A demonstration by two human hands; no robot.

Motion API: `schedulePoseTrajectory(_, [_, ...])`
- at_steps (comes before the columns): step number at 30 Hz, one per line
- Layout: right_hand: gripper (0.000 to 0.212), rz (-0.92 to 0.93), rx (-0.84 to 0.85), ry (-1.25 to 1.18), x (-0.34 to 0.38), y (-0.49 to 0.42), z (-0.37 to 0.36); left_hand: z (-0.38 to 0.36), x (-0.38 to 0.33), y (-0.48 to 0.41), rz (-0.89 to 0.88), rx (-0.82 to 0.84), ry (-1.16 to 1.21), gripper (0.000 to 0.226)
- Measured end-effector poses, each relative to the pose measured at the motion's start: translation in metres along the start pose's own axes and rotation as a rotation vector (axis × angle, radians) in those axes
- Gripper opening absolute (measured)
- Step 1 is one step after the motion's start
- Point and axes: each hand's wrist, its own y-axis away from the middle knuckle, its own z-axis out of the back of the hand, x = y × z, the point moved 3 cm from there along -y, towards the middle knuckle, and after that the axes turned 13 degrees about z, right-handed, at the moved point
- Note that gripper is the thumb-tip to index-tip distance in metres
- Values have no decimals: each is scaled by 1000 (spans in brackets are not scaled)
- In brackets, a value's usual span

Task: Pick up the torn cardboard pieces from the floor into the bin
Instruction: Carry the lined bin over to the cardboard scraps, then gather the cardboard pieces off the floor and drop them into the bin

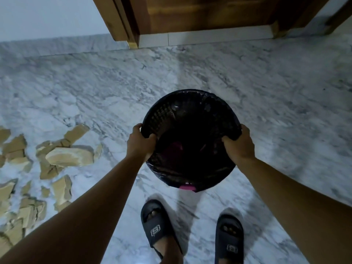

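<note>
A round black mesh bin (177, 107) lined with a dark plastic bag is in front of me, seen from above. My left hand (140, 142) grips its left rim, thumb curled inside. My right hand (239, 142) grips the right rim the same way. A pink patch shows at the bin's near edge. Several torn brown cardboard pieces (70, 156) lie scattered on the marble floor to the left, well apart from the bin. The bin's inside is too dark to make out.
A wooden door and frame (200, 14) stand at the back, with a white threshold strip below. A pale wall runs along the back left. My feet in black slippers (158, 227) stand just behind the bin on grey-white marble floor (266, 92).
</note>
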Motion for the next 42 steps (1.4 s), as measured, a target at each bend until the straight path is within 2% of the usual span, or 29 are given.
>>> schedulePoseTrajectory(4, [83,49,42,64,4,4,-10,-4,5,-5,-22,8,-30,65])
schedulePoseTrajectory(7, [78,72,56,112,10,14,-3,2,1,7,-43,37,-69,62])
schedulePoseTrajectory(10, [83,143,115,198,23,27,10,24,-7,34,-39,66,-76,63])
schedulePoseTrajectory(14, [79,284,248,319,107,85,39,82,-13,94,-33,43,-51,67])
schedulePoseTrajectory(22, [75,674,498,519,291,260,115,259,26,310,-8,-136,119,63])
schedulePoseTrajectory(26, [71,820,683,602,349,359,124,330,87,404,36,-227,225,62])
schedulePoseTrajectory(32, [78,1083,894,797,372,494,99,394,209,513,123,-371,249,61])
schedulePoseTrajectory(42, [78,1321,1118,930,304,716,32,418,429,661,262,-425,261,66])
